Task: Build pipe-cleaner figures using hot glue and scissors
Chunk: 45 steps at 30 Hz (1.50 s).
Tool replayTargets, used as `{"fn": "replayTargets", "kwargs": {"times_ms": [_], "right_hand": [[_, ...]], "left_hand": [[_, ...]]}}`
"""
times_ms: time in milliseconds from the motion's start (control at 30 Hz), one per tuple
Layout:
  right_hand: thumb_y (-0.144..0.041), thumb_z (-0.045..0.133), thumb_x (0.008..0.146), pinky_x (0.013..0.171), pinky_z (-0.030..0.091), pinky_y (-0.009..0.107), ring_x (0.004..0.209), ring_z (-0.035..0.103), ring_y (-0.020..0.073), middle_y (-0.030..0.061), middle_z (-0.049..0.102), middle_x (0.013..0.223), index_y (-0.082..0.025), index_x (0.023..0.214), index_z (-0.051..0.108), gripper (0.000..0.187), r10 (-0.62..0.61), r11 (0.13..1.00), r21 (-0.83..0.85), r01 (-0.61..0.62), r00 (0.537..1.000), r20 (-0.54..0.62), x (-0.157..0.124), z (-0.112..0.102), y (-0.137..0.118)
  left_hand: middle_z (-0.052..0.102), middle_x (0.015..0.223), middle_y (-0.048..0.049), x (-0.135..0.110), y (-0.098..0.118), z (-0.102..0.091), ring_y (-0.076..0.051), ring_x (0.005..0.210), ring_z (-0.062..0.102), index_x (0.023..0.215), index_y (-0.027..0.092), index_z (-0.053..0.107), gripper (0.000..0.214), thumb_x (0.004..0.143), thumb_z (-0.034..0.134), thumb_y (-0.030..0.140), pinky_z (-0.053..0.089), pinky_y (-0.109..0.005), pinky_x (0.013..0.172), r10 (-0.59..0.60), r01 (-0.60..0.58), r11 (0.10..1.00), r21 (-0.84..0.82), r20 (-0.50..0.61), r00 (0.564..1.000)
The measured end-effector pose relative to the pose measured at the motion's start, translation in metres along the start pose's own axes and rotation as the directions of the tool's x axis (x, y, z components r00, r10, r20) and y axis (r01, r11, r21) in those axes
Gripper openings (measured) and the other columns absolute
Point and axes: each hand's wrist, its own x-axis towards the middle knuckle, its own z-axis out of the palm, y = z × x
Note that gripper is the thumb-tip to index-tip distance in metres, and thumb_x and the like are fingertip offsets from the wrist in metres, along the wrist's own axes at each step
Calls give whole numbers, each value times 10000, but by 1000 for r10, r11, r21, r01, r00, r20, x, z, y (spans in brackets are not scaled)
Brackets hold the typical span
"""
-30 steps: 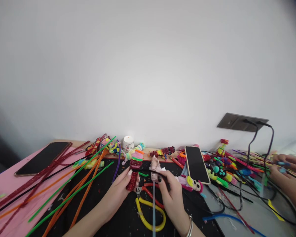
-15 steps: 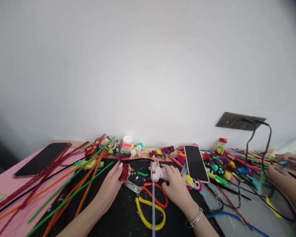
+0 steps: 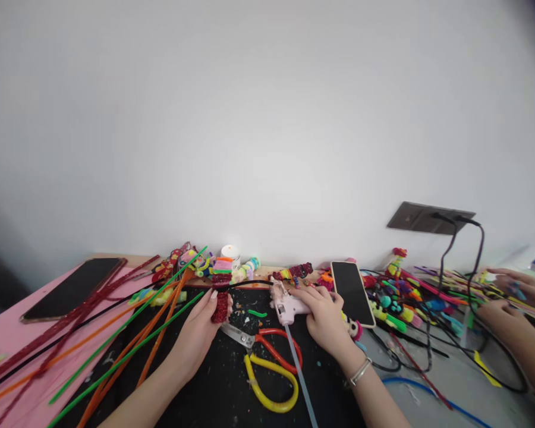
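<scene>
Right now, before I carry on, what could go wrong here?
The glue gun at the right hand has its far end close to the black strand that runs from the dark red piece in the left hand; glue could smear there. The scissors lie with blades toward the left hand and might nick it. The long glue stick juts out behind the gun and could be knocked.

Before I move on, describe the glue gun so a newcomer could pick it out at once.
On the black mat, find the scissors with one red and one yellow handle. Just beyond them, touching the right hand, is the glue gun. Pale pink, it is set apart from its neighbours by the long translucent stick running from its back toward the viewer.
</scene>
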Motion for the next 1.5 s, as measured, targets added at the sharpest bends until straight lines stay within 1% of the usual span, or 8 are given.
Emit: {"fn": "replayTargets", "kwargs": {"times_ms": [333, 500, 667, 833, 1200, 1300, 1367, 1500], "right_hand": [[42, 419, 576, 966, -2, 625, 1223, 281, 298, 18, 510, 1226, -347, 1225, 467, 758, -65, 985, -154, 74, 996, 68, 10, -20, -2], [-140, 486, 713, 963, 304, 427, 1103, 442, 256, 99, 539, 1158, -198, 1178, 493, 469, -50, 994, 96, 46, 998, 41, -11, -37, -45], [-76, 580, 557, 774, 453, 388, 914, 566, 316, 185, 595, 1025, -84, 1086, 553, 530, -25, 999, -20, 37, 907, 421, -23, -20, -99], [-8, 550, 537, 672, 469, 366, 757, 632, 309, 167, 654, 827, -84, 999, 562, 468, 101, 987, -154, -38, 900, 425, -18, 0, -116], [-48, 501, 581, 626, 410, 292, 696, 596, 240, 82, 654, 732, -140, 1013, 561, 445, -22, 991, 133, -14, 964, 265, -18, -14, -92], [-93, 537, 624, 509, 383, 228, 555, 552, 158, 11, 609, 667, -176, 1015, 547, 400, -7, 847, 514, -139, 962, 272, -19, -14, -84], [-149, 568, 650, 420, 352, 196, 464, 502, 119, -29, 566, 627, -191, 1021, 508, 379, 19, 585, 771, -252, 955, 297, -18, -18, -80], [-218, 576, 712, 511, 457, 214, 588, 561, 121, -9, 577, 774, -222, 1017, 418, 344, 72, 358, 908, -218, 976, 206, -10, -31, -72]], "left_hand": [[619, 756, -8, -1, 1, 1, -141, 730, 552, 825, 160, 636, 208, 720, 675, 335, 455, -263, 725, 16, -16, 1000, 0, -2, 1000], [620, 784, 4, 3, 0, -4, -146, 751, 557, 917, 183, 610, 247, 729, 659, 335, 454, -253, 697, 67, -67, 998, 16, -35, 997], [633, 856, -21, 5, 1, -5, -155, 773, 574, 979, 171, 592, 316, 721, 663, 340, 477, -262, 684, 101, -98, 994, 50, -65, 993], [647, 891, -37, 7, 2, -6, -173, 822, 610, 980, 177, 587, 275, 751, 632, 323, 499, -327, 772, 115, -113, 992, 47, -52, 992], [633, 949, -26, 14, 20, -13, -209, 897, 627, 997, 220, 582, 271, 779, 593, 379, 548, -340, 716, 354, -324, 929, 181, -176, 918], [635, 981, -8, 17, 27, -17, -199, 936, 613, 990, 248, 585, 246, 780, 595, 374, 538, -310, 742, 453, -411, 888, 208, -236, 860], [638, 995, -1, 19, 30, -18, -199, 966, 601, 981, 253, 589, 238, 771, 609, 364, 532, -298, 754, 491, -445, 869, 216, -263, 831], [631, 1008, -19, 16, 26, -17, -220, 973, 598, 1013, 234, 589, 286, 767, 612, 377, 541, -298, 723, 428, -386, 899, 208, -231, 874]]}}
